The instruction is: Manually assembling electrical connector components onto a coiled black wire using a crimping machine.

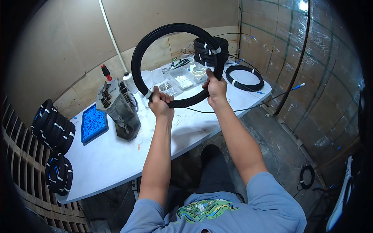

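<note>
- While both hands hold the black cable coil [176, 28] in the air above the white table [101, 163], the left hand [161, 105] is closed around its lower left part and the right hand [217, 87] around its lower right part.
- The upper part of the ring has no support, so it could tip or lose its round shape, if one hand would loosen.
- Two white ties [216, 50] can be seen on the coil, one of them just beside the left hand; if a thumb pushed this tie along, the turns could spread.
- A loose cable end with a blue connector [298, 86] reaches past the right forearm and beyond the table (it seems to come from the held coil, but its start is not clear). It could catch on the arm or the table edge, and a turn could be pulled out.
- If the coil sank too low, it could knock the clear box [175, 72] behind it and spill the white pieces [183, 81].
</note>
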Motion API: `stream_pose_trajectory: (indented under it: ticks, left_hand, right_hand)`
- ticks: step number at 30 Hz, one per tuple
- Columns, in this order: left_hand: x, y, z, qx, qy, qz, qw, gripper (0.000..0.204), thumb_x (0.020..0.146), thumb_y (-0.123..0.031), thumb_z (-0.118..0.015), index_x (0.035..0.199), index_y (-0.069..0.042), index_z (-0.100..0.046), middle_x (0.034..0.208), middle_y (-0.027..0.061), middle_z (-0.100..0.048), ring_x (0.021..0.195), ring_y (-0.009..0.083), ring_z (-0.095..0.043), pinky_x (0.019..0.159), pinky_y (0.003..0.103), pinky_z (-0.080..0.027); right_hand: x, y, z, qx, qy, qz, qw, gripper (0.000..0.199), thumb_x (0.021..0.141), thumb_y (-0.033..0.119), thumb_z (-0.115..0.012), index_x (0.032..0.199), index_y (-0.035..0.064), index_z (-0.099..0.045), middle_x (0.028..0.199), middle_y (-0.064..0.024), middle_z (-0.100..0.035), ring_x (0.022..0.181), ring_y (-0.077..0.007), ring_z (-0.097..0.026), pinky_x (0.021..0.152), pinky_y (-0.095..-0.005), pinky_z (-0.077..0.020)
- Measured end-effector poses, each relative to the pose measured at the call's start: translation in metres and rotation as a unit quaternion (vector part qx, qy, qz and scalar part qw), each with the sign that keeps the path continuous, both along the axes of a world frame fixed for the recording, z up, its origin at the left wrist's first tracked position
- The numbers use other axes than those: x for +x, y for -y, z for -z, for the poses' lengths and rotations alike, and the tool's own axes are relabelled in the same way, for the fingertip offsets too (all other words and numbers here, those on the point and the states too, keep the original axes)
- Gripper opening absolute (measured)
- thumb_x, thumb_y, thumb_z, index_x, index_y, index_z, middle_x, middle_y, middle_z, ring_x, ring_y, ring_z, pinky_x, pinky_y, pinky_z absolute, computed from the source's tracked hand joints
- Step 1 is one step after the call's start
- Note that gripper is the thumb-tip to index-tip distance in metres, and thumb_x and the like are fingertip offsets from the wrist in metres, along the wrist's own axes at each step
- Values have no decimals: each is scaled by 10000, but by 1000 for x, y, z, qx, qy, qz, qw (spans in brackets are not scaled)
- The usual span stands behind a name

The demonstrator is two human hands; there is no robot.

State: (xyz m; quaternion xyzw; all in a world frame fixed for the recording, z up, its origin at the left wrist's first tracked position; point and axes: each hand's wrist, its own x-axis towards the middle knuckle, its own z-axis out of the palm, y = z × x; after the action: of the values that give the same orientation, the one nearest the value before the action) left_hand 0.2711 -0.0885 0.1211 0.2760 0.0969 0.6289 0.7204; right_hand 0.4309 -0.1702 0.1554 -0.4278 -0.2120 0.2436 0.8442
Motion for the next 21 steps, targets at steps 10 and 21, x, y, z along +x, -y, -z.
stream_pose_trajectory:
  ticks: [10,21]
  left_hand:
    - [-26,-19,2,-2,-23,17,1000,405,986,-254,-587,642,-137,-408,517,-18,-312,447,124,-337,481,310,-349]
    - [-44,-17,-34,103,-165,-24,981,287,940,-156,-674,718,-85,-506,528,3,-423,414,130,-419,426,315,-387]
  right_hand:
    - [37,8,-34,-44,309,33,949,478,801,399,-843,1019,9,-672,846,-25,-689,711,-113,-630,667,-285,-518]
    - [73,40,-80,-144,463,282,828,1335,631,650,-854,1552,-40,-176,1546,-357,-262,1464,-394,-295,1183,-459,-267]
